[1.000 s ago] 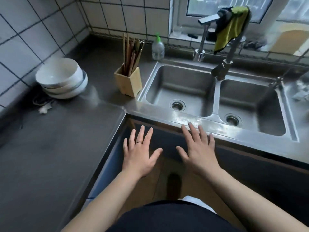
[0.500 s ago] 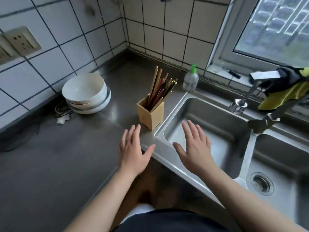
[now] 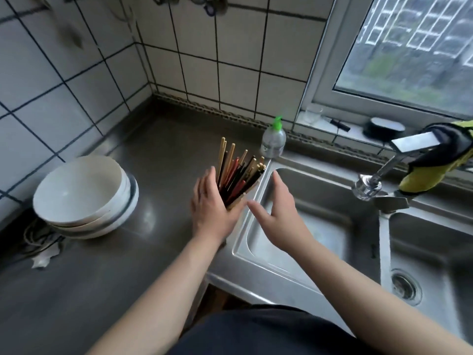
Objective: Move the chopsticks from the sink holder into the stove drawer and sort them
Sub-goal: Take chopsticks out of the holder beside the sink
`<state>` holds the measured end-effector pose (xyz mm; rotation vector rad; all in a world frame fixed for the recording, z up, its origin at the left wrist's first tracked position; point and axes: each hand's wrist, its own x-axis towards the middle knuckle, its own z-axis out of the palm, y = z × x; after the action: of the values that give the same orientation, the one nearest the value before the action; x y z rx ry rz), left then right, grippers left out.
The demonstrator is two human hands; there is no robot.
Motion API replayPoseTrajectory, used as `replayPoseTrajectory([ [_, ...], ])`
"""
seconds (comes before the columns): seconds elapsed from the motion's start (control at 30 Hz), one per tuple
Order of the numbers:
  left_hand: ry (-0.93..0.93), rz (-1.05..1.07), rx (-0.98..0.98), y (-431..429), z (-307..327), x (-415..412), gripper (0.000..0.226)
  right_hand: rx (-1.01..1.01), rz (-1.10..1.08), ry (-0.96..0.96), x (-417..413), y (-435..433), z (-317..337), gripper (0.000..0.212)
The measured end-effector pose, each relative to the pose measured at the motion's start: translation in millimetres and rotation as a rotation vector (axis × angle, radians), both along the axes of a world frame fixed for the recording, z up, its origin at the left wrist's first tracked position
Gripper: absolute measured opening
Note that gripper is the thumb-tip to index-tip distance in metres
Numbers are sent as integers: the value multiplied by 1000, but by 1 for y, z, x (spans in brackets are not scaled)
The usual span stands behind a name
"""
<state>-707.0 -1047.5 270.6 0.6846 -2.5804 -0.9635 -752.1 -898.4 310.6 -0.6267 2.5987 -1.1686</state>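
I count two hands, mine, one wooden holder and one bundle of chopsticks (image 3: 236, 172) standing in it; the sticks are too many and too overlapped for me to count, though I see pale wood, red and black ones, all leaning toward the right. To the left sits one stack of white bowls (image 3: 82, 198), three as far as I can tell. Behind the chopsticks stands one clear soap bottle (image 3: 273, 143) with a green pump. The sink (image 3: 245, 242) has two basins, and one tap (image 3: 371, 180) carries a yellow and dark cloth (image 3: 440, 160).

My left hand (image 3: 212, 208) is flat and spread, fingers straight and together, palm pressed against the left side of the bundle and covering most of the holder (image 3: 236, 202), of which only a sliver of pale wood shows. It is not closed around anything. My right hand (image 3: 279, 213) is also spread wide, thumb pointing toward the holder, fingers raised over the left basin; it is just beside the chopsticks but apart from them, holding nothing.

The holder stands on the steel counter (image 3: 158, 160) right at the rim of the left basin. The counter between bowls and holder is bare, and so is the stretch running back to the tiled corner.
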Motion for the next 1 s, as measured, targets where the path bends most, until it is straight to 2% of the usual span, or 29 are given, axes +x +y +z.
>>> replayPoseTrajectory([
  [0.1,18,-16,137,-23,-2,-13,95,-111,-21,-118,-12,-18,-1,83],
  [0.17,18,-70,355,-36,1,-18,88,-208,-26,-185,-19,-29,-2,60],
  [0.23,-1,-159,546,-56,-2,-29,71,-277,-78,-256,-29,-49,-7,45],
  [0.3,16,-203,604,-65,-9,-34,50,-323,-141,-298,-33,-56,-9,44],
  [0.4,54,-225,635,-68,-13,-38,29,-398,-222,-306,-37,-63,-8,33],
  [0.67,62,-200,631,-69,-20,-45,22,-499,-371,-298,-35,-79,-6,2],
  [0.77,52,-226,618,-70,-19,-45,14,-525,-412,-305,-33,-82,-11,8],
  [0.83,72,-212,594,-70,-18,-45,7,-545,-443,-309,-32,-85,-14,21],
  [1.0,79,-197,545,-66,-13,-41,11,-596,-484,-304,-28,-89,-10,27],
])
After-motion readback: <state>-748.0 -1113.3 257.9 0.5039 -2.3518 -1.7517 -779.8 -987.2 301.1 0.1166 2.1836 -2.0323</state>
